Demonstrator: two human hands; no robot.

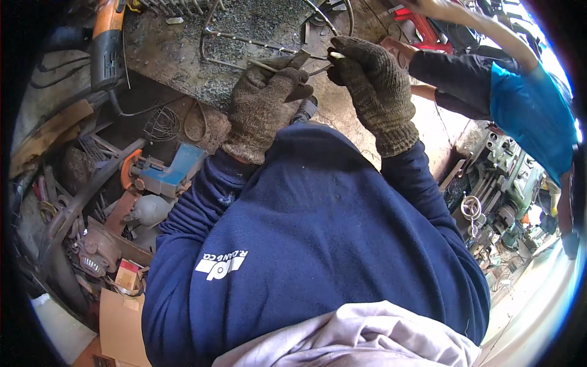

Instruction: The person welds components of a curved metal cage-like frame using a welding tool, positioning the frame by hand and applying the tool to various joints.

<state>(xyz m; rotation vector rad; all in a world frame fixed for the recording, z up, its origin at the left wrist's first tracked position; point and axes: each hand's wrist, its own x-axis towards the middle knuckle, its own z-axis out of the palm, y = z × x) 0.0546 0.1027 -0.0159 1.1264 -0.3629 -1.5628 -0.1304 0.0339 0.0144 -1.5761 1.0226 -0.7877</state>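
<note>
Both my hands wear brown knitted work gloves. My left hand [263, 104] is closed around a thin metal rod [262, 65], and a flat dark metal piece [299, 59] juts up at its fingers. To its right, my right hand [376, 85] is closed in a pinch near the rod's far end. A small pale bit [336, 55] shows at its fingertips; whether it is held or a bare fingertip, I cannot tell. Just beyond my hands lies a bent metal rod frame [247, 41] with small marks or bumps along its bar.
An orange-and-black power tool [107, 49] is at the upper left. Below it are a blue metal tool [177, 170], coiled wire [162, 124] and a cardboard box [119, 324]. Another person in a blue shirt [529, 116] bends close on the right, above green machinery [510, 177].
</note>
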